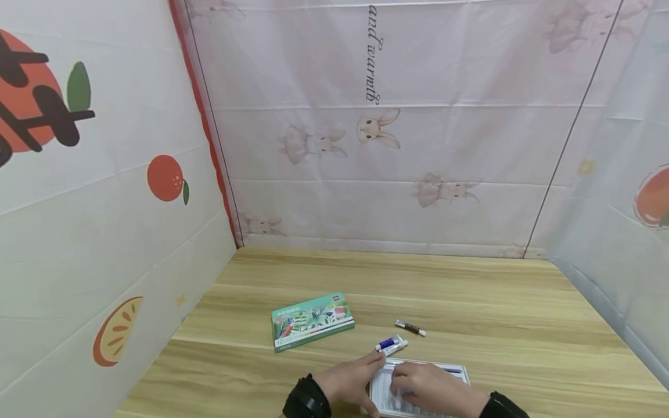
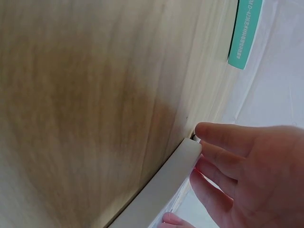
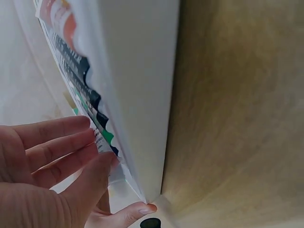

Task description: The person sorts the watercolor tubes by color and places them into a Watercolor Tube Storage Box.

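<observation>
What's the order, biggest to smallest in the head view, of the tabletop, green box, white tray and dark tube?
1. Tabletop
2. Green box and white tray: unsure, the tray is partly covered
3. Dark tube

Even light fills the head view, while dimmer wrist views show soft shadow on the tabletop, seemingly out of focus.

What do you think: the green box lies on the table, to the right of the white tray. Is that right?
Not quite: the green box lies to the left of the white tray, as the head view shows. It does lie on the table.
</observation>
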Action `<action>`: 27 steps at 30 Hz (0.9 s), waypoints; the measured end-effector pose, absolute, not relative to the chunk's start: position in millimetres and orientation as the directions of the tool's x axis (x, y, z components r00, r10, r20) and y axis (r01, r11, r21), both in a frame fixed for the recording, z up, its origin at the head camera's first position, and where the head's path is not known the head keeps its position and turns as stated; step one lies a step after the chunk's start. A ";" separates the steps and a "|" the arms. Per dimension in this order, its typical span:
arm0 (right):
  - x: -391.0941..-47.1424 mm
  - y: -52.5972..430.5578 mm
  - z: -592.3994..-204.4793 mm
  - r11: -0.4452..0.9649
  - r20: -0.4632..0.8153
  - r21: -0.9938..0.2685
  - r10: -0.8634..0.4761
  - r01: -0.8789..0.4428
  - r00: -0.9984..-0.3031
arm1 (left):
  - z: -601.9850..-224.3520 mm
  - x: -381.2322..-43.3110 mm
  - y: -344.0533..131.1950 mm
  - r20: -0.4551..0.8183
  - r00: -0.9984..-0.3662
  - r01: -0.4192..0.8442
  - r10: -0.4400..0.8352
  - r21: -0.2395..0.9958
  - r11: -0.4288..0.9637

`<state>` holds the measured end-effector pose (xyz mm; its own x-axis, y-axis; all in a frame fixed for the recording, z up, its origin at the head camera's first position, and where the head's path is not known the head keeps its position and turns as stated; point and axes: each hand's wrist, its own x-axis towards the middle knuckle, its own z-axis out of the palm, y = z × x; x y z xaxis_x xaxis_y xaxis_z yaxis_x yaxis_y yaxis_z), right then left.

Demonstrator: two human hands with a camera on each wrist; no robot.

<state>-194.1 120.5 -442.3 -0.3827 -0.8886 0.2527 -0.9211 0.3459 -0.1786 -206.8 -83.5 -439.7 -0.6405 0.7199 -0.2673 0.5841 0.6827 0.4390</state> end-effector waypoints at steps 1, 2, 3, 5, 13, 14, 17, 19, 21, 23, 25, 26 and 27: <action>-193.9 121.1 -442.2 0.344 0.249 -0.177 -0.891 -0.922 -0.380 | -439.6 -206.9 -83.5 -0.266 -0.639 0.586 0.722 0.440 0.681; -193.8 121.7 -442.1 0.344 0.246 -0.176 -0.892 -0.922 -0.380 | -439.5 -207.2 -83.5 -0.263 -0.637 0.588 0.724 0.441 0.678; -193.8 122.4 -442.0 0.342 0.241 -0.180 -0.893 -0.922 -0.379 | -439.6 -207.5 -83.8 -0.262 -0.636 0.588 0.726 0.444 0.676; -193.8 123.7 -442.1 0.341 0.233 -0.187 -0.895 -0.921 -0.379 | -439.6 -207.9 -84.0 -0.256 -0.634 0.595 0.730 0.442 0.671; -195.4 126.2 -444.3 0.342 0.224 -0.223 -0.893 -0.913 -0.390 | -436.5 -207.5 -83.5 -0.253 -0.638 0.595 0.727 0.438 0.674; -195.6 125.8 -444.6 0.346 0.226 -0.213 -0.892 -0.913 -0.391 | -436.0 -207.6 -83.8 -0.247 -0.638 0.601 0.730 0.433 0.672; -197.2 123.8 -443.3 0.362 0.224 -0.200 -0.888 -0.910 -0.402 | -435.0 -208.3 -84.4 -0.219 -0.635 0.631 0.741 0.407 0.661; -199.4 121.7 -440.5 0.371 0.228 -0.202 -0.882 -0.906 -0.412 | -435.5 -208.7 -85.1 -0.218 -0.635 0.628 0.741 0.412 0.660; -204.7 119.1 -436.5 0.389 0.245 -0.204 -0.868 -0.899 -0.431 | -436.3 -208.7 -85.9 -0.227 -0.632 0.618 0.740 0.429 0.659; -214.0 117.3 -433.0 0.426 0.254 -0.198 -0.848 -0.883 -0.466 | -438.1 -208.5 -86.5 -0.245 -0.629 0.593 0.738 0.462 0.659; -226.6 116.3 -432.2 0.463 0.275 -0.177 -0.824 -0.869 -0.495 | -439.1 -207.7 -86.4 -0.265 -0.626 0.564 0.733 0.495 0.661; -232.8 116.5 -432.2 0.482 0.267 -0.175 -0.816 -0.859 -0.512 | -439.6 -207.3 -86.4 -0.265 -0.623 0.563 0.736 0.501 0.657; -238.6 117.0 -432.7 0.501 0.252 -0.170 -0.811 -0.849 -0.529 | -440.2 -206.9 -86.2 -0.264 -0.620 0.563 0.739 0.507 0.653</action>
<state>-238.6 117.0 -432.7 -0.5286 -0.8105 0.2522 -0.8488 0.5007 -0.1697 -206.9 -86.2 -440.2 -0.6200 0.7389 -0.2639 0.5627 0.6531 0.5067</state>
